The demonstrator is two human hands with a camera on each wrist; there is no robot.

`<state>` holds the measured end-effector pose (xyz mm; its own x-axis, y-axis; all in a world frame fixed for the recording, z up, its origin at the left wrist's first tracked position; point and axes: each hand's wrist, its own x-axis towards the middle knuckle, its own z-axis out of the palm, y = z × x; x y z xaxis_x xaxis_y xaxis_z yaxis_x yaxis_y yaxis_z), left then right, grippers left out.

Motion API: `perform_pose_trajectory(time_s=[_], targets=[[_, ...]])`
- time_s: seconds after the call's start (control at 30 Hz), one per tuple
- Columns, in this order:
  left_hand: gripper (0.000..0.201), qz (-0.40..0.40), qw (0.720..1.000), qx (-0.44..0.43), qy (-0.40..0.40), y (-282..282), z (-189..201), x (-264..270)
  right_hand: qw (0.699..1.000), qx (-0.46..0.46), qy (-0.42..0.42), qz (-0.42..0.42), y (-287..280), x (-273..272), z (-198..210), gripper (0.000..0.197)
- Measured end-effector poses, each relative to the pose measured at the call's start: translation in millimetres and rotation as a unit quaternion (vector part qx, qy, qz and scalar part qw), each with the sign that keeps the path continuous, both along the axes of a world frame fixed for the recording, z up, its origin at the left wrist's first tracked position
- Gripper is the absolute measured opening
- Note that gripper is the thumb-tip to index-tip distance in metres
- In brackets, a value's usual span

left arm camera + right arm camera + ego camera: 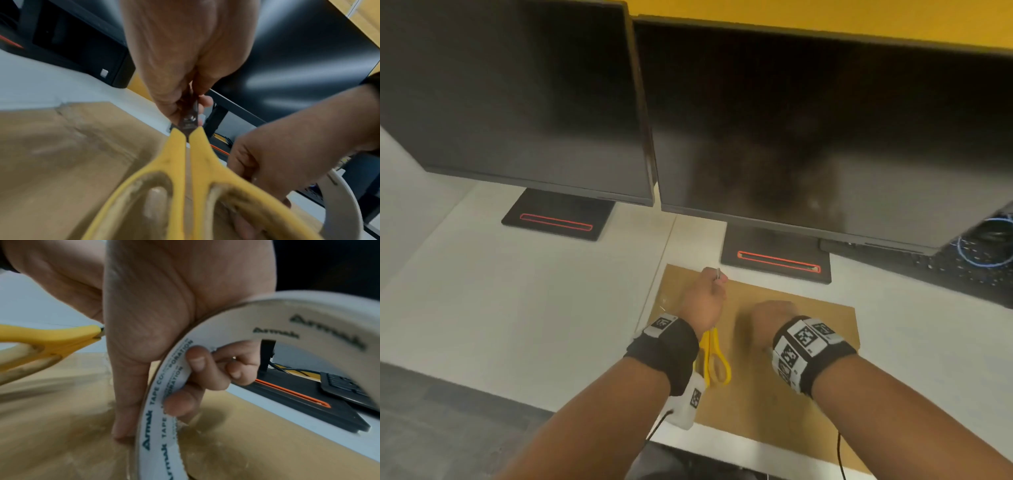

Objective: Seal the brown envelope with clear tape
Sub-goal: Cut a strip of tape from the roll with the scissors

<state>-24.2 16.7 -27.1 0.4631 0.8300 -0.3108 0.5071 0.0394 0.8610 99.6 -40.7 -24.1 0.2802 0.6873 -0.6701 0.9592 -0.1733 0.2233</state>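
A brown envelope (784,370) lies flat on the white desk in front of the monitors, with a strip of clear tape (666,301) glinting near its left edge. My left hand (703,298) grips yellow-handled scissors (714,359) by the closed blades, handles pointing back at my wrist; the blade tip (718,273) sticks out past the fist. My right hand (772,317) holds the clear tape roll (164,394) on edge on the envelope, thumb outside and fingers (197,360) hooked through its white core. In the left wrist view the scissors (185,162) hover over the envelope (61,154).
Two dark monitors (825,137) stand on black bases (777,260) right behind the envelope. A black keyboard (941,270) and a blue cable coil (986,246) sit at the back right. White desk (517,308) stretches left; its front edge runs near my forearms.
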Motion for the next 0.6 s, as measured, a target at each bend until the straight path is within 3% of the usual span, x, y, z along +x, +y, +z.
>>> perform_pose_trajectory(time_s=[0.27, 0.43, 0.53, 0.6], targets=[[0.018, -0.049, 0.999, -0.012, 0.015, -11, -3, 25, 0.994, 0.068, 0.066, 0.051, -16, 6, 16, 0.021], [0.023, -0.022, 0.999, -0.021, 0.043, -8, -19, 33, 0.968, 0.177, 0.177, 0.032, -19, 18, 16, 0.022], [0.015, -0.01, 0.998, -0.013, 0.056, -8, -22, 32, 0.953, 0.215, 0.208, 0.04, -23, 26, 19, 0.015], [0.015, 0.0, 0.998, -0.012, 0.06, -10, -21, 33, 0.943, 0.23, 0.237, 0.028, -30, 35, 20, 0.023]])
